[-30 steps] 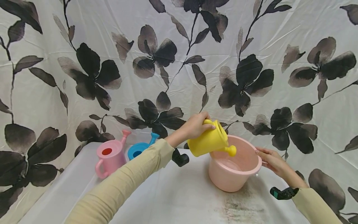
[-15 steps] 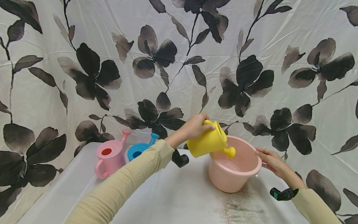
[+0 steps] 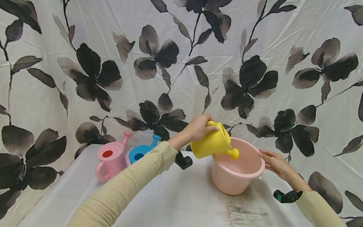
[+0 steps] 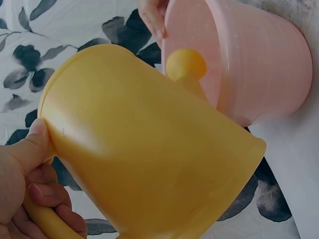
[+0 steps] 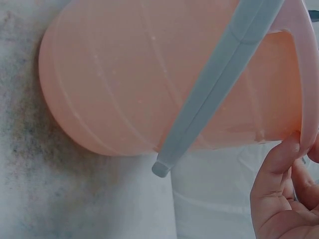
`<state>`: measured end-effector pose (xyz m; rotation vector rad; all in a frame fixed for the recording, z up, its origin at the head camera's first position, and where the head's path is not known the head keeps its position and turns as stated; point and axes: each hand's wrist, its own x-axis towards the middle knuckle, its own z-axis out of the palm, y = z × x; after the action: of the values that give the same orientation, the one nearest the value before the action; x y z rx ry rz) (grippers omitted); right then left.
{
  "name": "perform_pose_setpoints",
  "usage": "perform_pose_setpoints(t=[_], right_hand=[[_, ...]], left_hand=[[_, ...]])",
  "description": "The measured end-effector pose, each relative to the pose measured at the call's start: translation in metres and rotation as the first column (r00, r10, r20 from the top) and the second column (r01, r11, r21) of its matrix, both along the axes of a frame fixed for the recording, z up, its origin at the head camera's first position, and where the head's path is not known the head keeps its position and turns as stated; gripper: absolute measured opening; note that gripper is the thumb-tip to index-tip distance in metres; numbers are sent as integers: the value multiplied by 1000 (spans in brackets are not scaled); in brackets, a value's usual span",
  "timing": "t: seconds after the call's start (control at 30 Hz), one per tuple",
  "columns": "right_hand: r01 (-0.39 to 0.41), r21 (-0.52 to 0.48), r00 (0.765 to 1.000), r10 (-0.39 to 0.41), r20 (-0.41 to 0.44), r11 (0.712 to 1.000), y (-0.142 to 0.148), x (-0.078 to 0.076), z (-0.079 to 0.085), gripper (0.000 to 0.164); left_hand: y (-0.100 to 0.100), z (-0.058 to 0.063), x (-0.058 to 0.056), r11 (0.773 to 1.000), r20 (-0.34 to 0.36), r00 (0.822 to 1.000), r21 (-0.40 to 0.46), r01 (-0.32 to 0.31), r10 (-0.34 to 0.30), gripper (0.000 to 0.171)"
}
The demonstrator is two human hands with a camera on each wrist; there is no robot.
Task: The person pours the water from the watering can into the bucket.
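Left hand [image 3: 199, 127]: grips tilted yellow plastic watering can [image 3: 210, 143]. Right hand [image 3: 277, 163]: pinches round pink plastic tub [image 3: 230, 181], steadying, I judge.

No text, label, brand, number or sign is legible.

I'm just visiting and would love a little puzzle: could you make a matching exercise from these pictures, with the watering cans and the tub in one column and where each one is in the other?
Things
1. yellow watering can
2. pink watering can
3. blue watering can
4. pink tub

Places (left and right of the picture are as seen in the head view)
A. between the other two watering cans
B. held at its edge by the right hand
C. tilted, in the grip of the left hand
D. standing farthest left on the table

Right pairs: 1-C, 2-D, 3-A, 4-B
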<state>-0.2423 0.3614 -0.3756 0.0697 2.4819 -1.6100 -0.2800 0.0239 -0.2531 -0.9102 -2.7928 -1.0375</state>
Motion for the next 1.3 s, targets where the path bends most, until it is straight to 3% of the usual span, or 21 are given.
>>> perform_pose_setpoints(t=[0.6, 1.3], right_hand=[[-2, 28, 1000, 2, 1, 1000, 0, 0, -1, 68], [4, 41, 1000, -4, 5, 999, -1, -1, 0, 68]], left_hand=[[2, -2, 1, 1000, 12, 1000, 11, -5, 5, 24], [2, 3, 0, 1000, 11, 1000, 3, 2, -2, 27]])
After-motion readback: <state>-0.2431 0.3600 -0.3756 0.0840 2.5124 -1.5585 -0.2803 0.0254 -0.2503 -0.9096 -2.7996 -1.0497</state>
